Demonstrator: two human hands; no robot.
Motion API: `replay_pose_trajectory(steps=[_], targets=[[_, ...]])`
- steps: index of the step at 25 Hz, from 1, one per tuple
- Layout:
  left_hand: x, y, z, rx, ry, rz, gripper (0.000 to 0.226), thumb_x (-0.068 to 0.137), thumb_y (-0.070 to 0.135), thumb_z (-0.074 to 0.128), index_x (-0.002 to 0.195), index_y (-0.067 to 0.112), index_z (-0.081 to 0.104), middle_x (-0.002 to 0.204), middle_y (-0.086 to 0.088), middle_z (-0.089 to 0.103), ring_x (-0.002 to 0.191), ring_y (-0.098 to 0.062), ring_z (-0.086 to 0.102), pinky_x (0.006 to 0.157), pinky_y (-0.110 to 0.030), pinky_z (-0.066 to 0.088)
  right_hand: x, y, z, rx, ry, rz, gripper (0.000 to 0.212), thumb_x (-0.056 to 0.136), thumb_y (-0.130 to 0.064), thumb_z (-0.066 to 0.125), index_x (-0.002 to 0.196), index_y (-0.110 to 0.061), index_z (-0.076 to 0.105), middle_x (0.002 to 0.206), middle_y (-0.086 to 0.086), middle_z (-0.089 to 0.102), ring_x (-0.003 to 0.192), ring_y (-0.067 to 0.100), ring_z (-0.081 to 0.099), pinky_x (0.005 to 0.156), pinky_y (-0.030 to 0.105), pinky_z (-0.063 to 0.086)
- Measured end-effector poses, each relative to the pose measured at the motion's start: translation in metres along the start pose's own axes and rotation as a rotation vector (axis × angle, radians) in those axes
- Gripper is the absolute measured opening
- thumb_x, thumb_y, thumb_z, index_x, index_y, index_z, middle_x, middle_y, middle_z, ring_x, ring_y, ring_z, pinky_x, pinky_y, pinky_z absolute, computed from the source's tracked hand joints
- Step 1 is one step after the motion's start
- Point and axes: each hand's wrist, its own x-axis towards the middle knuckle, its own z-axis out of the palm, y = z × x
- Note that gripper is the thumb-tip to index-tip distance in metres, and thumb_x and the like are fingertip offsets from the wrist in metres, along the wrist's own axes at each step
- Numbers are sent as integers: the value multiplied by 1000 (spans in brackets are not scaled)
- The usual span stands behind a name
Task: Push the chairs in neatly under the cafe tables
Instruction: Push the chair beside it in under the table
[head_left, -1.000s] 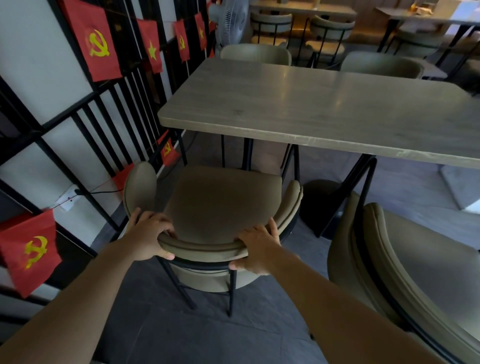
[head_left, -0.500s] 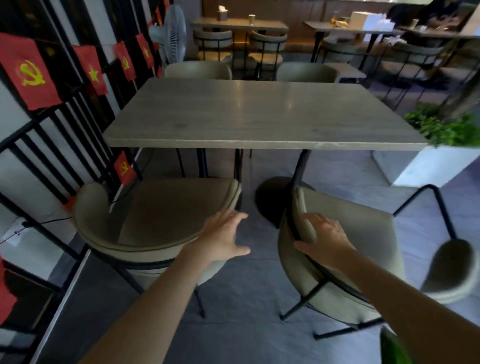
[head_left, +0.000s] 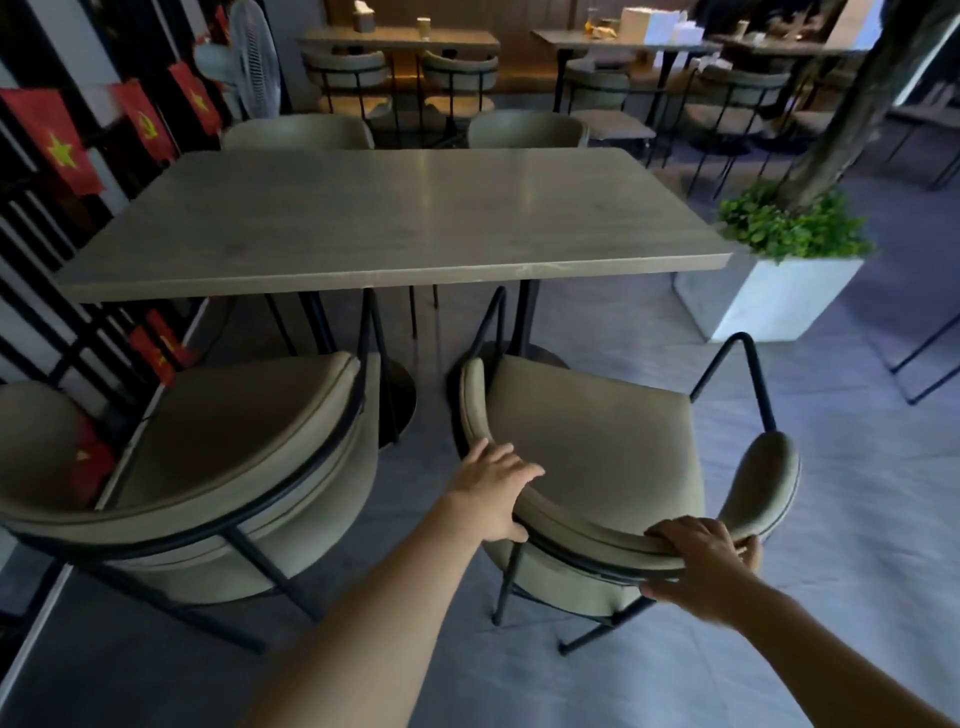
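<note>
1. Both hands hold the curved backrest of the right-hand chair (head_left: 597, 447); the left hand (head_left: 493, 488) is wrapped over the rail's left stretch with fingers on the inner face and thumb underneath; the right hand (head_left: 701, 561) is closed around the rail further right, fingers over the top and thumb below.
2. This chair stands skewed, just beyond the hands; its seat lies short of the desk (head_left: 395, 223) edge, with only its front tubes near the underside; its right armrest swings out away from the desk toward the planter (head_left: 769, 296); so it is judged not yet pushed in.
3. To the left of the left hand sits the left-hand chair (head_left: 223, 457); its front reaches about to the desk edge and it looks fairly square, probably done.
4. Beyond the desk, two more chair backs (head_left: 298, 132) show tucked close; the far tables' chairs are too distant to judge.
5. Left to do, as I judge it: straighten this chair and slide it under.
</note>
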Motion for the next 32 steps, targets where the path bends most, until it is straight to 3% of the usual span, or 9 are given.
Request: replay_pose_trajectory(steps=[3,7,10,13,15,19,26,29,32], targets=[[10,-4,8,64,89,14,59,73,46,71,122,19,53,126,-4,53,132,-24,34,117,-41,-2,10,4,7,-2,119,-56,37,81,-49,64,116,-40,54,120,-15,51,123,18,33,112,57,11],[11,-5,13,36,155,11,49,72,45,72,109,15,59,111,-1,58,117,-21,45,119,-40,3,24,15,7,-44,130,-263,31,88,-40,59,117,-28,58,116,-7,61,108,17,44,97,26,34],[10,1,12,-3,162,-38,48,69,43,75,106,15,60,109,0,58,115,-20,46,119,-38,5,25,20,11,-10,171,-292,29,87,-39,60,113,-26,60,111,-9,61,108,16,43,96,29,39],[7,8,11,-39,148,-93,49,67,44,76,105,16,60,109,2,58,115,-18,44,118,-37,4,29,27,11,-13,151,-310,26,86,-40,62,108,-27,62,106,-12,60,107,15,43,98,33,38],[5,12,13,-39,146,-129,50,67,45,76,105,17,60,108,3,58,114,-17,44,118,-37,5,38,33,9,-29,113,-327,24,83,-43,64,103,-31,63,98,-18,56,106,14,42,103,48,36],[6,13,15,-40,169,-210,51,66,51,74,104,20,59,102,7,56,107,-16,44,114,-35,8,60,35,-2,-85,37,-354,32,82,-48,63,110,-34,61,104,-19,56,113,12,40,109,58,26],[21,27,16,-32,189,-295,50,69,55,70,104,21,57,101,10,53,107,-14,41,113,-38,11,91,50,-28,-113,46,-454,34,81,-43,67,113,-34,63,112,-15,61,117,12,40,109,43,18],[35,36,17,-37,191,-309,50,69,56,68,104,22,56,104,10,53,109,-14,40,114,-40,9,101,59,-43,-163,44,-466,34,84,-41,65,117,-34,61,115,-15,59,119,11,38,77,26,6],[50,44,18,-47,199,-320,49,70,58,66,104,24,55,105,10,52,109,-15,40,114,-41,8,112,67,-56,-195,40,-448,34,84,-41,64,117,-37,60,116,-19,58,123,9,34,89,31,8]])
